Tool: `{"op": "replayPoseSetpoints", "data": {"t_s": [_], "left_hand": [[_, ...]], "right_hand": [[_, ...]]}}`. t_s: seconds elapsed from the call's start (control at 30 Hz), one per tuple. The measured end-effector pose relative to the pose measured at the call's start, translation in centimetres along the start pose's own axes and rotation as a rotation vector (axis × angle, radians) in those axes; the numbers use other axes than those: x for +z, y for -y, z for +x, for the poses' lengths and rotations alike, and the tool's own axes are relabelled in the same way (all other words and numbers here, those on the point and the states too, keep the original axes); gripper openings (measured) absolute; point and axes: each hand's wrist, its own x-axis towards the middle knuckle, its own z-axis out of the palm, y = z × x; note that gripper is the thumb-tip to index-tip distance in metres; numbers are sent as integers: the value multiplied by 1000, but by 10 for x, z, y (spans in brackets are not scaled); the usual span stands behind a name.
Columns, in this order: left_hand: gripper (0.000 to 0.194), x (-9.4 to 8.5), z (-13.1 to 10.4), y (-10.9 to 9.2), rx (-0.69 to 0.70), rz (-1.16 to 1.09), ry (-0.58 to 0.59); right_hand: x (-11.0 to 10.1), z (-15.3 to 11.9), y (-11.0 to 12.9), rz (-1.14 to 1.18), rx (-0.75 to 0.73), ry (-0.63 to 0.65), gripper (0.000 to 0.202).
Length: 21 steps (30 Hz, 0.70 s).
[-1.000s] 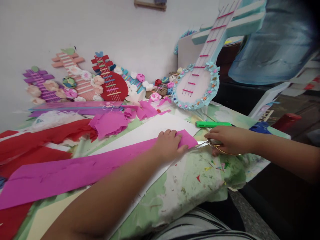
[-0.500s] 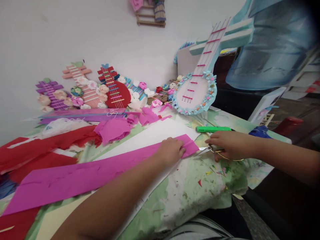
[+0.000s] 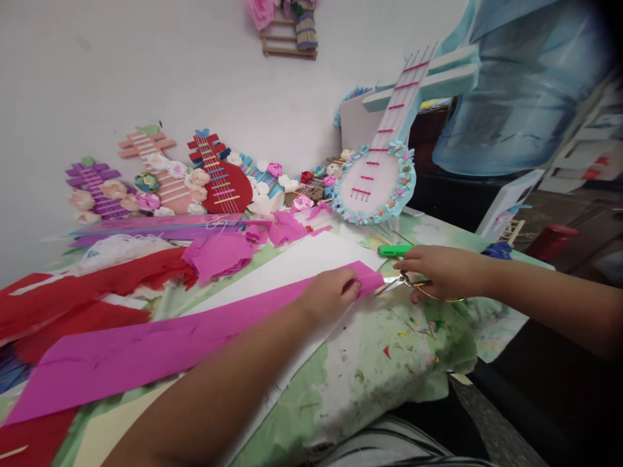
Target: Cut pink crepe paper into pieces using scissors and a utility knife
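Note:
A long strip of magenta crepe paper [image 3: 160, 347] runs from the lower left to the middle of the table. My left hand [image 3: 333, 293] pinches it close to its right end, fingers curled over the edge. In my right hand [image 3: 438, 271] are scissors [image 3: 400, 279], their blades parted and pointing left at the strip's end. Part of the handles is hidden by the fingers. Just behind my right hand lies a green utility knife [image 3: 394, 250], partly covered by it. White paper [image 3: 292, 263] lies under the strip.
A light-blue craft lute [image 3: 374, 178] stands behind my hands. Several smaller decorated lutes [image 3: 228, 188] lean along the wall. Red crepe paper [image 3: 97, 285] and crumpled magenta pieces [image 3: 219, 256] lie at left. A large water bottle [image 3: 506, 110] is at the right.
My right hand has shifted left with the scissors, the blades now reaching the strip's end and spread wider. My left hand's fingers have curled more at the paper's edge.

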Motion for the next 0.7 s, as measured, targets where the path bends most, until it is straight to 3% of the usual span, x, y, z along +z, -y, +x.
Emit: {"op": "replayPoseSetpoints", "data": {"t_s": [0.17,0.27,0.43,0.7], "left_hand": [[22,2,-3,1,445,296,-78],[23,6,-5,-1,612,414,-113],[19,10,-5,-2,663,467,-94],[20,9,-4,-2,634,414,-37]], "right_hand": [[1,4,8,-211,-67,-63,55],[1,1,12,-317,-101,-130,51],[-1,-12,13,-421,-58,-207,49],[-2,-23,9,-420,-24,-183,50]]}}
